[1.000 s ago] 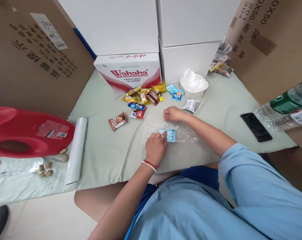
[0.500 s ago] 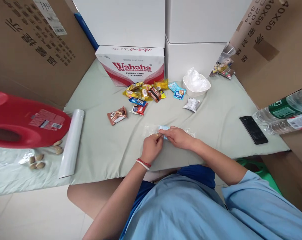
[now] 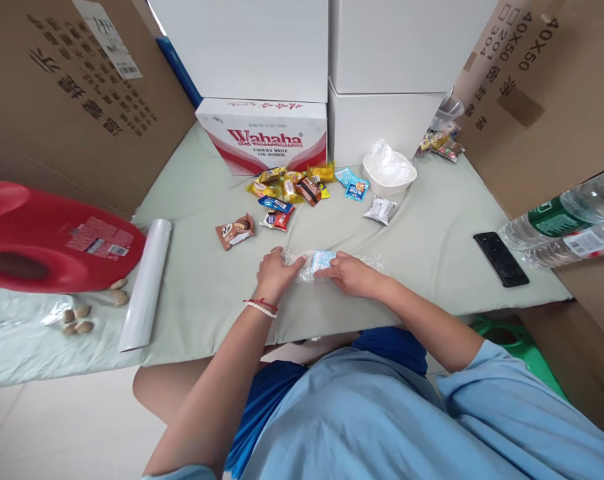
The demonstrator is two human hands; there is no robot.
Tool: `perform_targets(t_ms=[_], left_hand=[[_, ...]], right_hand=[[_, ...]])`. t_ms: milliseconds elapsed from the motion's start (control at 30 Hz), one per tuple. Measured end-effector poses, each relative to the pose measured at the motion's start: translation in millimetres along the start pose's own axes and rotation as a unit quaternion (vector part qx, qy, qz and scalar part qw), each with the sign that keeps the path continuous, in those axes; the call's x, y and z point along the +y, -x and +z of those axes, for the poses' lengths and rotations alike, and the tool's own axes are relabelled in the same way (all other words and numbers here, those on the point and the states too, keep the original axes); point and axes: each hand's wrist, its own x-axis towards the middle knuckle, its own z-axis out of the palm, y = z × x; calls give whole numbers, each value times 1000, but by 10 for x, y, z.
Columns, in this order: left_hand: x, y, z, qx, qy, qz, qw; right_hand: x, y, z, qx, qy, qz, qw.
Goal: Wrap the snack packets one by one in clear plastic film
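Grip at the wrapped packet, both bare hands resting low over the cloth-covered table (image 3: pixel 207 303). Left hand (image 3: pixel 277 272): thumb spread well apart from the curved fingers, the gap between them wide; it touches the left end of the crumpled clear film (image 3: pixel 305 270), with the thumb tip pointing toward the packet. Right hand (image 3: pixel 356 275): fingers reach leftward, their tips touching the lower right part of the small blue packet (image 3: pixel 323 260); whether the thumb closes beneath it cannot be told. The blue packet thus lies between the two hands, just beside the left thumb and under the right fingertips, its upper part exposed to view. Clear film extends from the packet to the left hand and reappears beyond the right hand; which layers pass over or under the packet cannot be made out.

Beyond the hands, from left to right: a brown packet (image 3: pixel 235 231) lying alone; a red packet (image 3: pixel 278 221) with a dark blue packet (image 3: pixel 275 203) touching its upper edge; a heap of yellow-wrapped snacks (image 3: pixel 292 189); a pair of light blue packets (image 3: pixel 356 191); and a silver packet (image 3: pixel 381 210) near a white bowl (image 3: pixel 389 185). Far right: a black phone (image 3: pixel 501 259), lying flat near clear bottles (image 3: pixel 557 217).
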Motion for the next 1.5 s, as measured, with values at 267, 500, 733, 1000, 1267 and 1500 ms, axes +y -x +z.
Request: perform_targets(t_ms=[267, 500, 733, 1000, 1267, 1500], left_hand=[[389, 207, 88, -73, 182, 1, 981], [622, 382, 297, -105, 158, 66, 980], [721, 751, 406, -31, -173, 252, 952], [676, 962, 600, -14, -286, 295, 912], [635, 963, 622, -14, -306, 310, 900], [658, 1009, 672, -15, -266, 313, 912]], right_hand=[[10, -23, -3, 10, -1, -7, 1000], [-56, 152, 27, 19, -3, -29, 999], [65, 559, -69, 17, -215, -90, 972], [380, 724, 229, 258, -121, 314, 906], [242, 807, -32, 169, -182, 288, 925], [74, -3, -185, 148, -208, 282, 925]])
